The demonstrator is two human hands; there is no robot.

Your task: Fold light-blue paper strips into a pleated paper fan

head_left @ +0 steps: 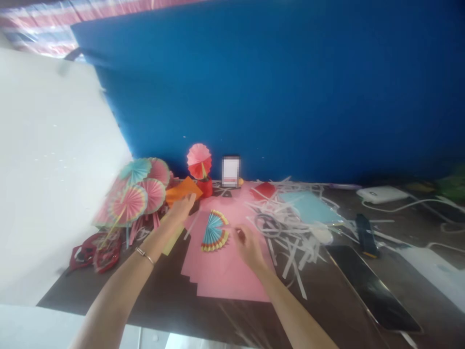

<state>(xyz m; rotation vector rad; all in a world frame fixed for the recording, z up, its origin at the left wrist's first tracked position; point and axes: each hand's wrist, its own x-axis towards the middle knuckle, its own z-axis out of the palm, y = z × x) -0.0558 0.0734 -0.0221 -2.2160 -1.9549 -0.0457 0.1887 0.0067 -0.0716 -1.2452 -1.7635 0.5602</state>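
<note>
My left hand (184, 207), with a bracelet (145, 255) on its wrist, is at the near right edge of a sheet of orange paper (179, 190). Its fingers appear closed on that edge, though blur softens them. A pleated half-circle paper fan (213, 233), blue with a yellow and red rim, lies on stacked pink paper (232, 278). Just right of the fan, my right hand (249, 245) hovers low with fingers curled together. Whatever is in its fingertips is too small to make out.
Finished paper fans (127, 203) crowd the left, behind red-handled scissors (96, 252). A pink-and-red fan (199, 161) stands in a red holder (205, 187). White paper strips (290, 242), light-blue paper (310, 206), a phone (374, 288) and a white device (382, 195) occupy the right.
</note>
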